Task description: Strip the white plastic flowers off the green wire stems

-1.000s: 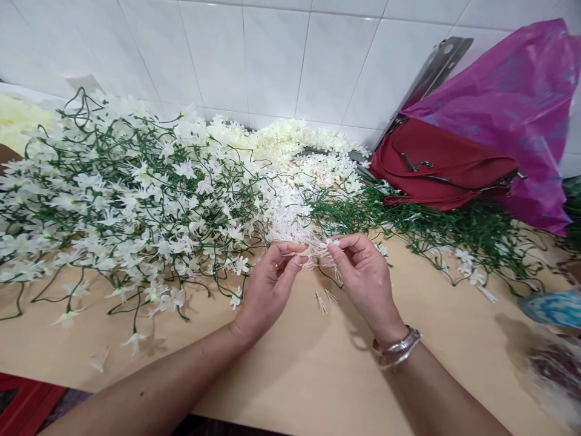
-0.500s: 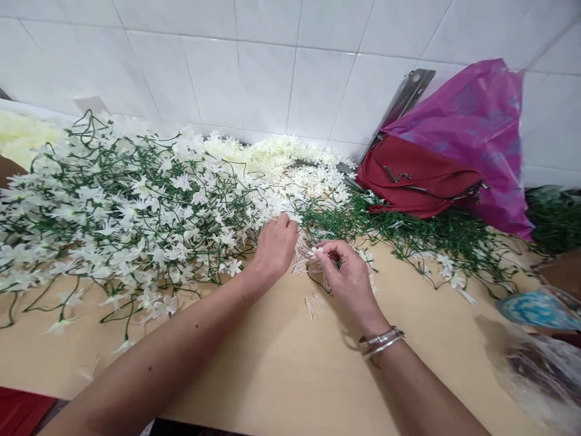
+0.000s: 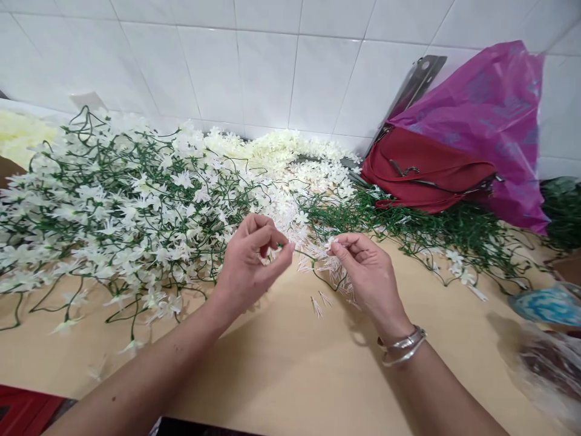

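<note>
My left hand (image 3: pixel 254 263) pinches the tip of a thin green artificial stem (image 3: pixel 314 260) between thumb and fingertips. From there the stem runs right and bends down in front of my right hand (image 3: pixel 370 278). A small white petal piece (image 3: pixel 330 243) is pinched between my right thumb and index finger. Below and between the hands lies a heap of thin white stamens (image 3: pixel 313 248) with pinkish tips. A small loose stamen bunch (image 3: pixel 316 307) rests nearer to me on the table (image 3: pixel 290 369).
White artificial flowers (image 3: pixel 113 206) on green stems are piled at left. Loose cream blossoms (image 3: pixel 281 145) lie along the tiled wall. Bare green stems (image 3: pixel 436 233) spread to the right, below a red bag (image 3: pixel 422 163) and a purple plastic bag (image 3: pixel 494 103). A blue patterned item (image 3: pixel 544 306) lies far right.
My left hand has drawn back from the small white blossoms toward the left and now grips the stem tip. My right hand, still pinching the petal piece, has shifted slightly right in view.
</note>
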The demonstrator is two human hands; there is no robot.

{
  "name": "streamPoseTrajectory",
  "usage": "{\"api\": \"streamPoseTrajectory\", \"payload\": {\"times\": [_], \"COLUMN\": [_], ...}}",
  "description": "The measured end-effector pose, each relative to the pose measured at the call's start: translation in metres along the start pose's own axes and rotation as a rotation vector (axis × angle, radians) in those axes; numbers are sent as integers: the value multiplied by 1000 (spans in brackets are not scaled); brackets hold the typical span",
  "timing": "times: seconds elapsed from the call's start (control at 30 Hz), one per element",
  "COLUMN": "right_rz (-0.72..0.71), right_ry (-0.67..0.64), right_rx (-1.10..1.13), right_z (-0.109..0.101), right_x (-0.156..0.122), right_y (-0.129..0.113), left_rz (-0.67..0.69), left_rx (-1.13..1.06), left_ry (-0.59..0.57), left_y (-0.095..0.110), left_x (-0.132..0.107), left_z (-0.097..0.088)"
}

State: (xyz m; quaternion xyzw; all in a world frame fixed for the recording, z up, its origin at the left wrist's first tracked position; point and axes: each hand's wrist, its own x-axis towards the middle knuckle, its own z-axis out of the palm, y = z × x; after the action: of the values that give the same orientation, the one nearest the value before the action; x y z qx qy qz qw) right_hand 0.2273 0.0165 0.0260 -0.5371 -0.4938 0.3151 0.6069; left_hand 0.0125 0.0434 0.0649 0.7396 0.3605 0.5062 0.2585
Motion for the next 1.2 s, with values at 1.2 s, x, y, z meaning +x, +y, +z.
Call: {"api": "streamPoseTrajectory", "payload": {"times": [1.2], "right_rz": [346], "right_ry": [-416], "right_rx": [104], "right_z": [7], "right_x": [-10], "right_y": [6], "left_rz": [-522], "left_rx": [-466], "left_ry": [-227], "left_y": [-34], "left_x": [-38], "left_z": [41]}}
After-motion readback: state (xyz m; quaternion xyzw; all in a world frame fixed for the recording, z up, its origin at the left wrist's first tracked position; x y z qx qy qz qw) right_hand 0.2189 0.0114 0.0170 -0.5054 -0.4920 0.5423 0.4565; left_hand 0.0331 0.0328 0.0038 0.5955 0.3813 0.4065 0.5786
